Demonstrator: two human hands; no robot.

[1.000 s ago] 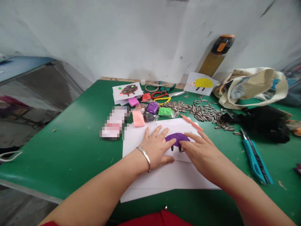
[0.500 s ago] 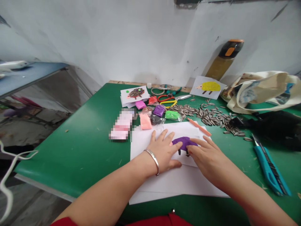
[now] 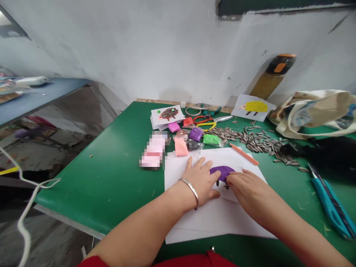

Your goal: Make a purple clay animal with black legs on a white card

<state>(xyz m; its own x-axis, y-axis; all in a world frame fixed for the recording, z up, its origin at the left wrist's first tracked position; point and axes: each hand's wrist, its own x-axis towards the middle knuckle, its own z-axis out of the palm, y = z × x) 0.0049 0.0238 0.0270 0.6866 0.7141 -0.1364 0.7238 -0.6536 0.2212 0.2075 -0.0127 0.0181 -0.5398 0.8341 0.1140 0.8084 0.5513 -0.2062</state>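
A purple clay shape (image 3: 221, 171) with short black legs lies on a white sheet of paper (image 3: 191, 218) in front of me. Flat on the paper, my left hand (image 3: 198, 181) has its fingers spread, the index fingertip touching the purple clay's left side. At the clay's right edge is my right hand (image 3: 246, 187), its fingers drawn together and bent down. They cover that end of the shape, and whatever they may pinch is hidden. An orange clay tool (image 3: 244, 154) lies across the paper's upper right edge.
Sunflower seeds (image 3: 258, 141) are heaped behind the paper, beside bagged coloured clay (image 3: 195, 134) and scissors (image 3: 214, 122). A teal utility knife (image 3: 332, 207) with its blade out lies at right. Hedgehog cards (image 3: 251, 107), a bottle (image 3: 271, 76) and a cloth bag (image 3: 319, 115) stand behind.
The view has shifted, so everything sits a little further right and lower. My right fingers have drawn closer together on the clay. My left hand stays spread on the paper.
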